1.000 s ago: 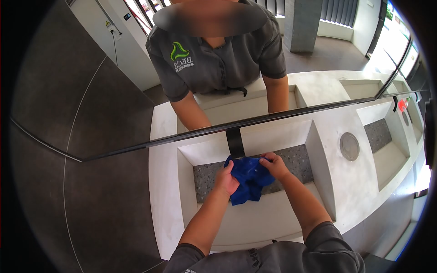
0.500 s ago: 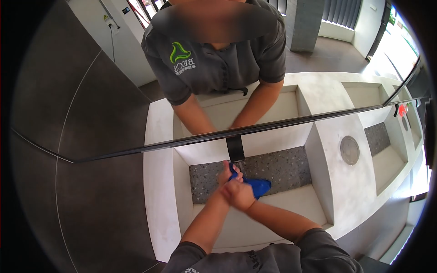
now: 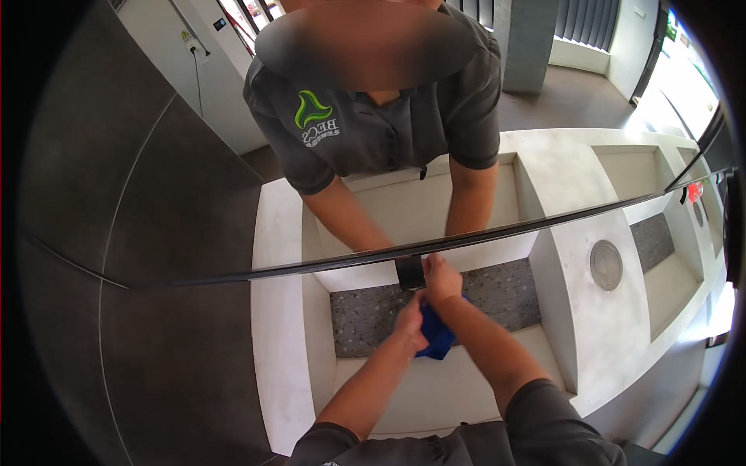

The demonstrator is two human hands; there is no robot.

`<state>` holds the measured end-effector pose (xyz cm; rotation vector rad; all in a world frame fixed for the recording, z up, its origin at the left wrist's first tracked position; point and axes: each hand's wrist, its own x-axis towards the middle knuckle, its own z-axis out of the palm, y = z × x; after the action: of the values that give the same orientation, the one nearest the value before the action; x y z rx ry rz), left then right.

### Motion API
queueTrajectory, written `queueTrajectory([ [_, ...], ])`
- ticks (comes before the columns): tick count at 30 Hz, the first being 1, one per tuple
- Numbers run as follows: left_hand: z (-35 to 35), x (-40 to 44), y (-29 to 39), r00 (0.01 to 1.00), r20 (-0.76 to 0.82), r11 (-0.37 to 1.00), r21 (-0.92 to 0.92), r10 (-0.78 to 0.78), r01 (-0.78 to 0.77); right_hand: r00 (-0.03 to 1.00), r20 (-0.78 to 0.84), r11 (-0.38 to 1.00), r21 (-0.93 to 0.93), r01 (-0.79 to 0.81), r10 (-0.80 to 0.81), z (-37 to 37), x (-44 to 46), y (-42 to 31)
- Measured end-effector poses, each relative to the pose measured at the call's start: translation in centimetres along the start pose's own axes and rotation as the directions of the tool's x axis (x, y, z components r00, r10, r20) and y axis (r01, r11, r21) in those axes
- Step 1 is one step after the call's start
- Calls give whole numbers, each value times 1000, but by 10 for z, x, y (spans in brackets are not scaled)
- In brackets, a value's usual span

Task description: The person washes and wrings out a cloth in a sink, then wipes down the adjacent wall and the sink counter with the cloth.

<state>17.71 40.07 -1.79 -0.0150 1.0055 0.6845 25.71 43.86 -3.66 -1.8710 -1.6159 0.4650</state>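
Observation:
A blue cloth (image 3: 439, 332) hangs bunched over the trough of the sink. My left hand (image 3: 409, 320) is closed on it, thumb side toward the cloth. Farther forward, my right hand (image 3: 442, 277) makes a fist close against the right side of a black tap (image 3: 409, 273). The cloth runs up beneath my right wrist toward that fist; the part inside the fingers is hidden. Below both hands lies the sink's speckled grey stone bottom (image 3: 361, 318). I cannot tell whether water is running.
A white basin surround (image 3: 280, 349) frames the trough. To the right, a round metal lid (image 3: 606, 265) is set in the counter, with a second basin beyond. A mirror (image 3: 404, 186) behind the tap reflects a person in a grey shirt. Something red (image 3: 695, 193) sits far right.
My right hand has moved forward and up beside the tap, while my left hand has come back and slightly right. The cloth's loose end has swung left, nearer to me.

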Motion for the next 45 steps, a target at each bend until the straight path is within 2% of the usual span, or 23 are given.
queueTrajectory([
  [3,-24,28,2,995,8,994,31,103,-103,985,39,985,-37,-168,170,5,5,2],
  [5,-47,47,20,987,12,986,18,163,-163,981,179,997,-4,79,-77,4,-29,-29],
  [6,-93,94,28,821,546,983,-161,166,-92,965,138,975,42,220,-223,-2,-48,-45],
  [7,-117,120,32,387,894,961,-271,227,62,926,87,929,85,360,-367,-7,-60,-55],
  [8,-105,111,29,386,894,961,-269,227,59,968,69,970,40,239,-241,-2,-55,-52],
  [9,-82,86,21,729,668,986,-150,153,-69,978,82,978,98,183,-191,4,-47,-34],
  [10,-57,54,8,944,307,991,16,120,-132,997,47,994,92,52,-56,1,-38,-23],
  [11,-38,28,-1,984,-107,973,194,144,-122,997,8,993,90,-77,76,-4,-26,-13],
  [17,-75,5,-12,959,278,999,10,49,-54,998,65,993,117,-19,11,-32,-18,46],
  [20,-82,-8,-4,963,264,914,403,-56,-58,976,-132,984,-1,176,-175,-42,-24,63],
  [22,-78,-9,-1,960,278,839,524,-7,-146,935,279,952,270,141,-218,-43,-32,69],
  [24,-67,-10,7,953,302,734,639,34,-229,742,598,871,490,-42,-301,-39,-39,69],
  [25,-56,-15,14,933,331,722,609,142,-327,745,595,870,491,-40,-301,-42,-41,63],
  [27,-43,-20,26,899,360,697,577,250,-425,594,774,788,501,-358,-221,-51,-46,51],
  [29,-41,-25,35,812,476,499,641,337,-583,647,726,784,534,-317,-233,-51,-49,58],
  [31,-41,-38,39,805,474,430,682,357,-591,639,689,939,267,215,-342,-47,-48,75],
  [34,-52,-57,37,836,401,546,633,375,-549,763,618,981,96,168,-191,-43,-65,85],
  [36,-57,-68,36,765,446,440,633,464,-636,770,601,977,153,150,-212,-56,-66,82],
  [38,-57,-87,38,762,417,547,533,494,-646,775,588,969,210,130,-232,-70,-64,83],
  [41,-65,-94,49,741,399,685,302,540,-663,745,588,851,523,-52,-315,-93,-50,87],
  [43,-48,-97,57,811,320,838,85,489,-539,800,588,270,794,-545,-116,-109,-45,75],
  [44,-49,-81,54,834,333,860,114,439,-498,798,590,271,793,-546,-120,-105,-43,74],
  [45,-56,-56,47,843,289,851,140,453,-506,798,603,61,797,-601,-14,-96,-38,73],
])
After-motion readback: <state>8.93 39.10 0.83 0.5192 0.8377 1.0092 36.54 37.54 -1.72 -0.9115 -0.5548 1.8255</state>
